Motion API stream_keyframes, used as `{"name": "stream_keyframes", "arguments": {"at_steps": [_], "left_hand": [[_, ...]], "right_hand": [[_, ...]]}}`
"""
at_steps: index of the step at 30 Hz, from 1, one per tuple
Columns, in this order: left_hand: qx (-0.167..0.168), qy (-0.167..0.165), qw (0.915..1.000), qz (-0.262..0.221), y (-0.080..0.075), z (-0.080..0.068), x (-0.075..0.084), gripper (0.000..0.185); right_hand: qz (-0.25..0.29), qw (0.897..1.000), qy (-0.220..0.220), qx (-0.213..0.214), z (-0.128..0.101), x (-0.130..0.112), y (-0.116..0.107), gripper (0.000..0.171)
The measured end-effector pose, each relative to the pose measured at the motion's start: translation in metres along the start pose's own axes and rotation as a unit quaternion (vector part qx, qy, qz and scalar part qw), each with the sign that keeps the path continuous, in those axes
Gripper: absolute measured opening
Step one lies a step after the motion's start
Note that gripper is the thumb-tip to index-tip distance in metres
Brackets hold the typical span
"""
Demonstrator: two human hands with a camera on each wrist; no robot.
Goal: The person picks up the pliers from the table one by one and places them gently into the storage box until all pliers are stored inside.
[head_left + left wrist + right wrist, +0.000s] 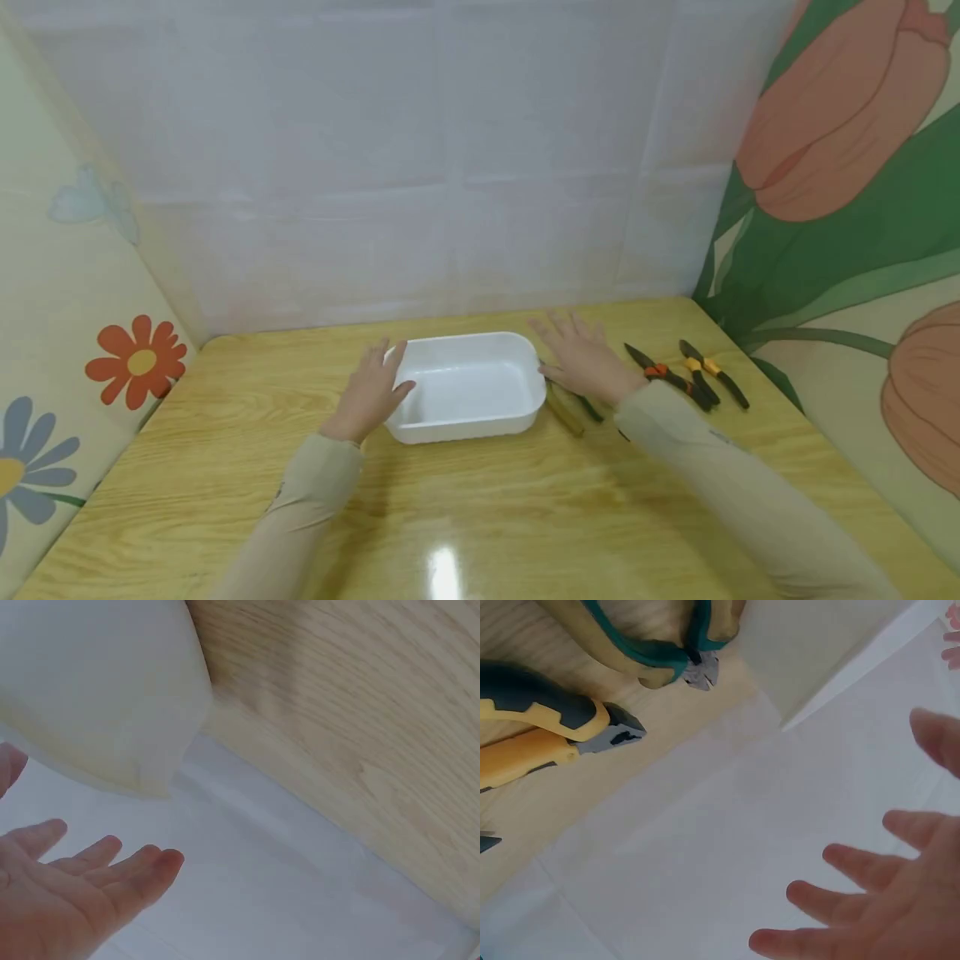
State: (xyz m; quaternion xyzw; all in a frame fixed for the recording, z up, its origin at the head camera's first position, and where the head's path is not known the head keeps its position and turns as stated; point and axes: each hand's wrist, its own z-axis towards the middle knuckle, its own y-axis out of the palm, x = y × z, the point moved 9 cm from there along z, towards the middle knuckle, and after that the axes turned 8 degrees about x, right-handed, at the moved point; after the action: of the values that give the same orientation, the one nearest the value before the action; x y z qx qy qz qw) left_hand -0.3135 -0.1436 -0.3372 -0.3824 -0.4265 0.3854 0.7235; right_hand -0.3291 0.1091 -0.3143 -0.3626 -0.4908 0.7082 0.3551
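A white rectangular tray with rounded corners stands on the table, and nothing lies in it. At its left end is my left hand, fingers extended and thumb over the rim. In the left wrist view the left hand shows its fingers straight beside the tray wall. My right hand hovers at the tray's right end with fingers spread, holding nothing. Diagonal cutters with green and tan handles lie against the tray's right side, partly under that hand in the head view.
Pliers with yellow and dark green handles lie beside the cutters. Farther right on the wooden table are long-nosed pliers with red and black handles and pliers with orange and black handles. A white cloth hangs behind.
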Motion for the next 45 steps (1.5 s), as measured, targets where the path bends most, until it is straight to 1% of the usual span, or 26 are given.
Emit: {"name": "stream_keyframes", "arguments": {"at_steps": [2,6,10,12,14,18,21,25,27,28,32,34,36,38,42,45], "left_hand": [[0.011,-0.011,0.9998,-0.010,0.000,0.000,-0.004,0.061],[0.025,-0.045,0.9982,-0.029,-0.001,0.000,-0.012,0.058],[0.036,-0.087,0.9947,-0.041,0.000,-0.001,-0.021,0.054],[0.035,-0.110,0.9921,-0.050,0.002,-0.002,-0.026,0.053],[0.032,-0.130,0.9892,-0.060,0.004,-0.002,-0.030,0.052],[0.014,-0.170,0.9813,-0.088,0.010,-0.002,-0.039,0.051],[-0.007,-0.205,0.9722,-0.113,0.016,-0.002,-0.045,0.051],[-0.024,-0.245,0.9589,-0.142,0.021,-0.003,-0.052,0.051],[-0.024,-0.255,0.9546,-0.152,0.022,-0.003,-0.055,0.049],[-0.024,-0.256,0.9540,-0.154,0.023,-0.003,-0.056,0.049],[-0.019,-0.249,0.9562,-0.153,0.025,-0.003,-0.061,0.046],[-0.020,-0.251,0.9546,-0.160,0.027,-0.003,-0.065,0.045],[-0.024,-0.260,0.9498,-0.173,0.030,-0.004,-0.069,0.044],[-0.032,-0.274,0.9413,-0.195,0.033,-0.005,-0.071,0.044],[-0.045,-0.303,0.9196,-0.246,0.037,-0.005,-0.074,0.046],[-0.059,-0.324,0.8986,-0.290,0.040,-0.005,-0.076,0.047]], "right_hand": [[0.002,1.000,0.000,0.015,-0.001,0.001,-0.002,0.068],[0.009,0.999,0.000,0.052,-0.003,0.005,-0.006,0.065],[0.017,0.998,0.013,0.061,-0.007,0.011,-0.006,0.066],[0.019,0.998,0.018,0.059,-0.009,0.013,-0.003,0.067],[0.033,0.998,0.029,0.053,-0.010,0.016,-0.001,0.068],[0.089,0.993,0.068,0.029,-0.015,0.024,0.006,0.074],[0.120,0.988,0.093,0.010,-0.019,0.029,0.013,0.080],[0.131,0.985,0.108,-0.013,-0.023,0.033,0.022,0.085],[0.132,0.985,0.111,-0.022,-0.025,0.034,0.026,0.085],[0.133,0.984,0.112,-0.026,-0.025,0.034,0.029,0.085],[0.131,0.984,0.114,-0.041,-0.027,0.035,0.037,0.082],[0.134,0.983,0.116,-0.048,-0.028,0.035,0.040,0.081],[0.139,0.982,0.118,-0.055,-0.029,0.033,0.043,0.081],[0.142,0.980,0.122,-0.064,-0.030,0.033,0.045,0.081],[0.141,0.977,0.138,-0.085,-0.032,0.035,0.051,0.085],[0.138,0.974,0.148,-0.099,-0.034,0.038,0.057,0.086]]}}
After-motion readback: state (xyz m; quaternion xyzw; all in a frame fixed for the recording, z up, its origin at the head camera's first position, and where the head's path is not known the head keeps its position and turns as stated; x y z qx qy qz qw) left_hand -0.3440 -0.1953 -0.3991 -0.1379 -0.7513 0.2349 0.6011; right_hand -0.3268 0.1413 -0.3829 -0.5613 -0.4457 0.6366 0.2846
